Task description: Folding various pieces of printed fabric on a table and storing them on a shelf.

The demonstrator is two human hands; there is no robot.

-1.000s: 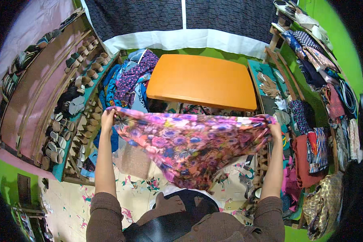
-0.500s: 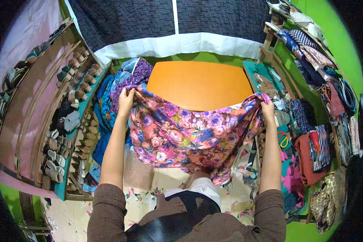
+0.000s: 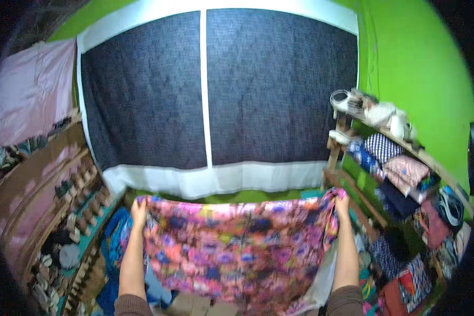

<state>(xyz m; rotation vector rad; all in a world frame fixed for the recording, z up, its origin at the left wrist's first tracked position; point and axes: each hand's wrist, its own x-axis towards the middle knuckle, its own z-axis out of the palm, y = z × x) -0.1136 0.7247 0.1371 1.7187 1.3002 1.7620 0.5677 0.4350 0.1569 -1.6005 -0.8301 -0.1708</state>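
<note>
A floral cloth (image 3: 237, 247) in pink, purple and orange hangs spread out before me, smeared a little by motion. My left hand (image 3: 139, 209) is closed on its upper left corner. At the upper right corner, where the fabric bunches up, my right hand (image 3: 342, 203) grips it. Between the two hands the top edge runs nearly straight. Whether this is a garment or a plain piece of fabric I cannot tell. The orange table behind it is hidden.
Racks of shoes (image 3: 68, 255) line the left side. Folded clothes (image 3: 405, 171) fill shelves on the right, with white shoes (image 3: 387, 116) on top. A dark curtain with white borders (image 3: 279, 89) covers the far wall. Blue clothes (image 3: 116, 242) are heaped beyond my left arm.
My view has tilted up toward the curtain. Both hands have moved apart, and the cloth, sagging before, is now stretched wide and covers the table from sight.
</note>
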